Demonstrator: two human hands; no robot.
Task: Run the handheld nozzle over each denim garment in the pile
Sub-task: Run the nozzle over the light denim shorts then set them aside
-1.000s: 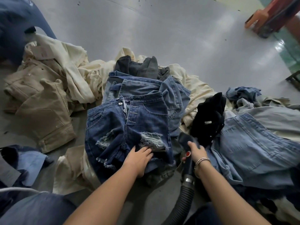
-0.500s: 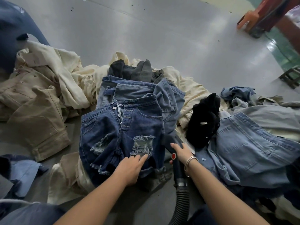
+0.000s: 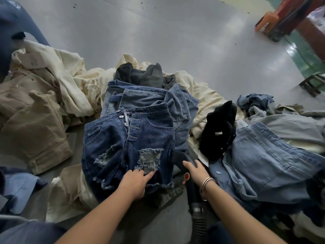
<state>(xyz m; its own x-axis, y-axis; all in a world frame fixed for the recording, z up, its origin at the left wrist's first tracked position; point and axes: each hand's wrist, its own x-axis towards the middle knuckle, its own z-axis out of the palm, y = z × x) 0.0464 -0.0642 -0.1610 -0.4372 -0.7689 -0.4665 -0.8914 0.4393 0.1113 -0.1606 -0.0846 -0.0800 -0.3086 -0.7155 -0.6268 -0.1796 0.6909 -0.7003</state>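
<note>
A person's left hand [image 3: 136, 182] presses with straight fingers on the frayed hem of dark-blue ripped denim shorts [image 3: 128, 147], which top a stack of folded jeans [image 3: 158, 99] on a grey floor [image 3: 175, 41]. The shorts show silver fly buttons, pale shredded patches on both legs and a small black waistband label whose white lettering is too small to read. The right hand [image 3: 196, 171], wearing metal bangles [image 3: 206, 184], curls around a black handheld nozzle [image 3: 184, 161] with a red button [image 3: 186, 176], just beside the shorts' right edge; its ribbed hose [image 3: 199, 224] trails toward the camera.
</note>
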